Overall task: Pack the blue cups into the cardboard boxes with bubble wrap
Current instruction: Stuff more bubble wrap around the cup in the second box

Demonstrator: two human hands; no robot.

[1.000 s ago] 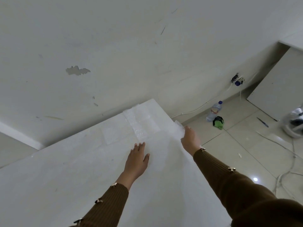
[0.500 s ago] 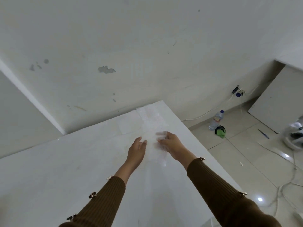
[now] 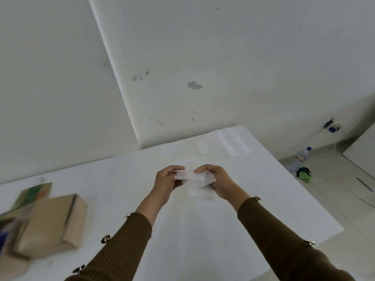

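A small sheet of clear bubble wrap [image 3: 195, 182] hangs just above the white table [image 3: 213, 230], pinched between both hands. My left hand [image 3: 167, 182] grips its left end and my right hand [image 3: 218, 180] grips its right end. More bubble wrap sheets [image 3: 231, 144] lie flat at the table's far corner. A closed cardboard box [image 3: 51, 222] lies at the left, with another printed box [image 3: 30, 194] behind it. A sliver of blue [image 3: 3, 239] shows at the left edge; I cannot tell whether it is a cup.
White walls close off the far side. The table's right edge drops to a tiled floor with a water bottle [image 3: 300, 158], a green object [image 3: 303, 174], a pen [image 3: 364, 183] and cables by a wall socket [image 3: 330, 126].
Both hands drew back from the far corner and lifted a bubble wrap sheet off the table. The view swung left and down, bringing the cardboard boxes into sight.
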